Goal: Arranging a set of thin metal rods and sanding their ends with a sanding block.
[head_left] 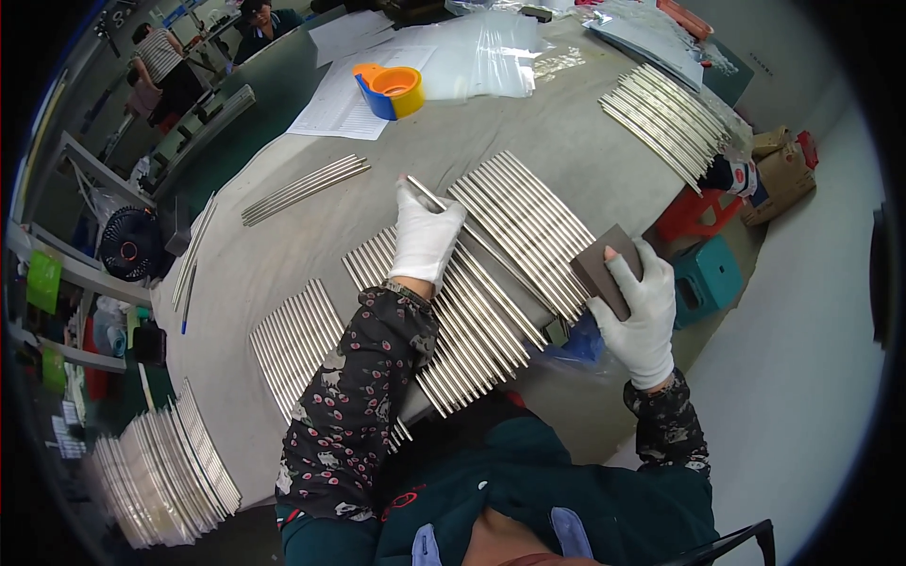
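My left hand [427,236], in a white glove, is closed on the far end of a slim metal rod [491,253]. This rod slants toward me between two rows of similar rods. One row of silver rods [517,226] lies to its right; another row [462,330] lies under and beside my left wrist, partly hidden by it. My right hand [644,307], gloved too with a bare fingertip showing, grips a dark grey-brown block [596,269]. The block is at the near right ends of the right-hand row, close to the table edge.
More rods lie on the grey table [557,123]: a left row [297,349], a loose few [304,189], a far-right stack [665,123]. Wrapped rods [165,472] sit lower left. A tape dispenser [389,91] rests on papers. Stools [708,280] stand right; people are beyond.
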`<action>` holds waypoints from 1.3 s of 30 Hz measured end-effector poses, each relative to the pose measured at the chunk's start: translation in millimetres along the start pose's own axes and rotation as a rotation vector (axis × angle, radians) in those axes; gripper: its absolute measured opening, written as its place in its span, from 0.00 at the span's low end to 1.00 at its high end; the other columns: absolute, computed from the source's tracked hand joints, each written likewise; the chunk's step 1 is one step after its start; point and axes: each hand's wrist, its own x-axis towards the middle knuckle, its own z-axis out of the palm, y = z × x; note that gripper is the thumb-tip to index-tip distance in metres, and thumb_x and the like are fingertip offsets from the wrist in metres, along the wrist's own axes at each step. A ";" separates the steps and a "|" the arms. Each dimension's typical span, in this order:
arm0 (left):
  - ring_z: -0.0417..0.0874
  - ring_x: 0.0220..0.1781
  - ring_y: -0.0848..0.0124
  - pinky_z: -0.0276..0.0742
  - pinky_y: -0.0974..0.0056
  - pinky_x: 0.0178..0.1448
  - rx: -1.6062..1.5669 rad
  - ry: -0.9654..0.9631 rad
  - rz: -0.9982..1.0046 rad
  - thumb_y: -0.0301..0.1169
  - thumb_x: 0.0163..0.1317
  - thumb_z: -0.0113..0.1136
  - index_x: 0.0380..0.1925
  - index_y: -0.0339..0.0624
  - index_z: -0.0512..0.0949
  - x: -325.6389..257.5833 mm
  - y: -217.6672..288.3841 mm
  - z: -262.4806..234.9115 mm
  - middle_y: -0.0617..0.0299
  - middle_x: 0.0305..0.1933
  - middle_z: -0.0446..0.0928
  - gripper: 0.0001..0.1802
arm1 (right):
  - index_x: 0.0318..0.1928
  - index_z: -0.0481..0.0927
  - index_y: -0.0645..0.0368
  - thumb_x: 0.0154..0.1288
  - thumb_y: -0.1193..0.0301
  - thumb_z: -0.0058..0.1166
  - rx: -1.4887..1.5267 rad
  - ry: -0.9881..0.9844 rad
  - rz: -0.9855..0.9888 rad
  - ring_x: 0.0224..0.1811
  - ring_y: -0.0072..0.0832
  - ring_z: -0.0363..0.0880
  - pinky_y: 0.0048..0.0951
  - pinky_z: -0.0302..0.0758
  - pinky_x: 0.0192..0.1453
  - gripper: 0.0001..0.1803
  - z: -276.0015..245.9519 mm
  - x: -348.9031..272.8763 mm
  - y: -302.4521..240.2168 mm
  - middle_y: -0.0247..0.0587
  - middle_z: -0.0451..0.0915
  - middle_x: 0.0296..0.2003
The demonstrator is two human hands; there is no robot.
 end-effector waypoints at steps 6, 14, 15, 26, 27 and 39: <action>0.80 0.47 0.50 0.74 0.55 0.54 0.914 0.012 -0.026 0.37 0.50 0.61 0.65 0.36 0.59 2.2 33.8 -0.4 0.47 0.46 0.79 0.42 | 0.57 0.73 0.52 0.41 0.72 0.66 0.014 0.014 0.005 0.50 0.48 0.69 0.43 0.70 0.54 0.36 -1.7 -10.5 11.0 0.55 0.68 0.56; 0.72 0.58 0.53 0.68 0.49 0.61 1.080 -0.033 0.621 0.34 0.52 0.60 0.51 0.41 0.75 29.1 -8.2 -44.2 0.51 0.56 0.73 0.24 | 0.58 0.72 0.51 0.42 0.72 0.64 -0.022 0.014 0.048 0.53 0.51 0.68 0.44 0.68 0.56 0.37 -3.5 -20.0 24.6 0.59 0.68 0.57; 0.71 0.60 0.53 0.66 0.48 0.62 1.054 -0.061 0.698 0.33 0.53 0.59 0.53 0.41 0.74 32.3 -8.8 -48.1 0.52 0.57 0.73 0.24 | 0.58 0.72 0.51 0.41 0.73 0.64 -0.029 0.016 0.057 0.53 0.51 0.68 0.44 0.68 0.57 0.37 -4.1 -20.6 26.1 0.60 0.68 0.57; 0.58 0.73 0.52 0.48 0.48 0.74 0.991 -0.437 0.504 0.36 0.66 0.52 0.64 0.46 0.65 17.3 1.4 -48.0 0.51 0.66 0.66 0.26 | 0.58 0.72 0.52 0.40 0.73 0.65 -0.046 0.037 0.094 0.54 0.50 0.68 0.43 0.67 0.58 0.37 -5.9 -21.7 33.0 0.59 0.68 0.57; 0.57 0.73 0.51 0.48 0.47 0.74 1.004 -0.445 0.502 0.37 0.66 0.52 0.64 0.46 0.64 13.9 5.1 -46.8 0.50 0.67 0.65 0.27 | 0.58 0.72 0.52 0.40 0.73 0.65 -0.039 0.037 0.097 0.54 0.50 0.68 0.43 0.67 0.58 0.37 -6.3 -21.9 32.2 0.58 0.68 0.57; 0.53 0.75 0.55 0.45 0.39 0.73 1.172 -0.668 0.791 0.49 0.66 0.46 0.64 0.41 0.64 10.9 5.3 -17.9 0.52 0.72 0.57 0.32 | 0.60 0.70 0.48 0.40 0.73 0.65 -0.012 0.016 0.062 0.52 0.50 0.69 0.43 0.69 0.57 0.40 -1.7 -13.5 27.9 0.57 0.67 0.58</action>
